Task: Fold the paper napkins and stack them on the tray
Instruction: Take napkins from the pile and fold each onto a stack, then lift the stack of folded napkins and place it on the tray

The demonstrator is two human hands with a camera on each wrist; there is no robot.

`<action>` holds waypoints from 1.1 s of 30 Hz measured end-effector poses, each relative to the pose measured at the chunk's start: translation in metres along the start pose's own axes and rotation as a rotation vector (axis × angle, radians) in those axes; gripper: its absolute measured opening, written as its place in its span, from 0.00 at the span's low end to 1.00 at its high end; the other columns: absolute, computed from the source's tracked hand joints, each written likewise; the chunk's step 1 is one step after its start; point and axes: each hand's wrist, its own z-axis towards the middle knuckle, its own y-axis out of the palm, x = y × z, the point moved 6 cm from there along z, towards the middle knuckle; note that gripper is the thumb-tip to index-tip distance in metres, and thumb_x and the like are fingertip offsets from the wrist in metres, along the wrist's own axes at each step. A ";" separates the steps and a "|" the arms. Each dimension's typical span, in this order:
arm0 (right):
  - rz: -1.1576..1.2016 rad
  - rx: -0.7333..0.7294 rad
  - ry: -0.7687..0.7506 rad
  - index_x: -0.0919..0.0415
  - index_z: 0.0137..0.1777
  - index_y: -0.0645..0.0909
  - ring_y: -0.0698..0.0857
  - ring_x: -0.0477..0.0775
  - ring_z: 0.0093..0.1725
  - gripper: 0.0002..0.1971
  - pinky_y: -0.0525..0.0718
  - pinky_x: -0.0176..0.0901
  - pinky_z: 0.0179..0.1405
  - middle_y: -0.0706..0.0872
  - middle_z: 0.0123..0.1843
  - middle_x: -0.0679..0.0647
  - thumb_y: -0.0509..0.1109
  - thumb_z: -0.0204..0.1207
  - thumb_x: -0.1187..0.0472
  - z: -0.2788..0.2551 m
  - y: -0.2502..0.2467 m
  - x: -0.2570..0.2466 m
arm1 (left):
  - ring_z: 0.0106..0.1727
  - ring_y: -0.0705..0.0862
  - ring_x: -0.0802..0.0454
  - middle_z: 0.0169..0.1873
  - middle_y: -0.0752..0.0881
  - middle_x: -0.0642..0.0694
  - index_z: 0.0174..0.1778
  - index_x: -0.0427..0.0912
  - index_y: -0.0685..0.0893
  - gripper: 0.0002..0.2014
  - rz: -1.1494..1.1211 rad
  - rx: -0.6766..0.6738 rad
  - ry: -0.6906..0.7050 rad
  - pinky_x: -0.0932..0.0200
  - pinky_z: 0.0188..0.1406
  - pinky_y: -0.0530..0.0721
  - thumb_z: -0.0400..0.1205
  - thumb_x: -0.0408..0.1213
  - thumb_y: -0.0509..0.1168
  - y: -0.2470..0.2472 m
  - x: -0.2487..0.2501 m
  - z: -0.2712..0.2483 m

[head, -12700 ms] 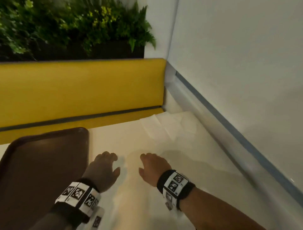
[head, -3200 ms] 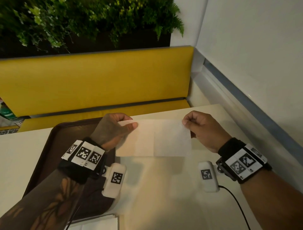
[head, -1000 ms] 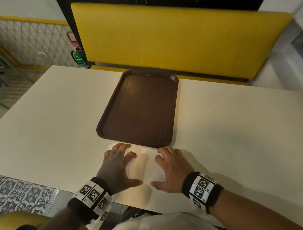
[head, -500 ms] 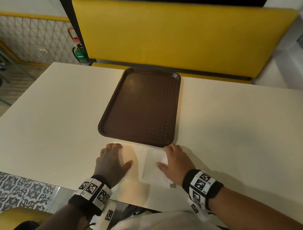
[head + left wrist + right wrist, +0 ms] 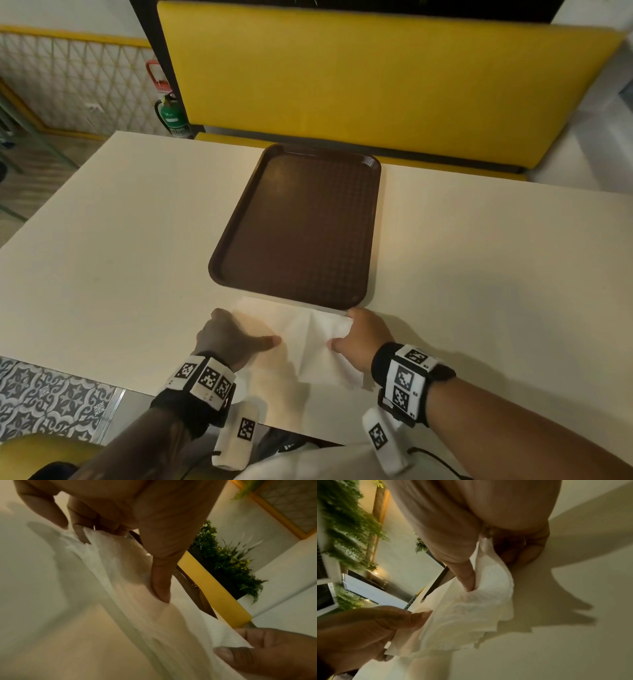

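Observation:
A white paper napkin [image 5: 308, 337] lies creased on the cream table [image 5: 479, 274], just in front of the near rim of the brown tray [image 5: 294, 222], which holds nothing. My left hand [image 5: 239, 337] grips the napkin's left end, thumb pressed on the paper [image 5: 120, 563], fingers curled at its edge. My right hand [image 5: 346, 332] pinches the right end, which bunches up between thumb and fingers in the right wrist view [image 5: 479, 601]. The left hand [image 5: 368, 632] shows there too, and the right hand [image 5: 274, 654] in the left wrist view.
A yellow bench back [image 5: 376, 85] runs behind the table's far edge. A green fire extinguisher [image 5: 171, 113] stands on the floor at the far left. The table's near edge [image 5: 102, 380] is right under my wrists, with patterned floor tiles [image 5: 51, 401] below.
Both hands lay flat on the napkin a second ago. Now they have moved apart to its two ends and grip it, and the right end is raised and crumpled.

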 end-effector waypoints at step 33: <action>0.418 0.200 -0.044 0.60 0.65 0.76 0.82 0.51 0.50 0.24 0.78 0.37 0.41 0.84 0.56 0.54 0.79 0.71 0.60 0.042 -0.074 -0.062 | 0.53 0.84 0.43 0.53 0.85 0.45 0.63 0.41 0.77 0.26 -0.347 -0.016 0.354 0.43 0.54 0.86 0.72 0.44 0.76 -0.080 0.075 0.043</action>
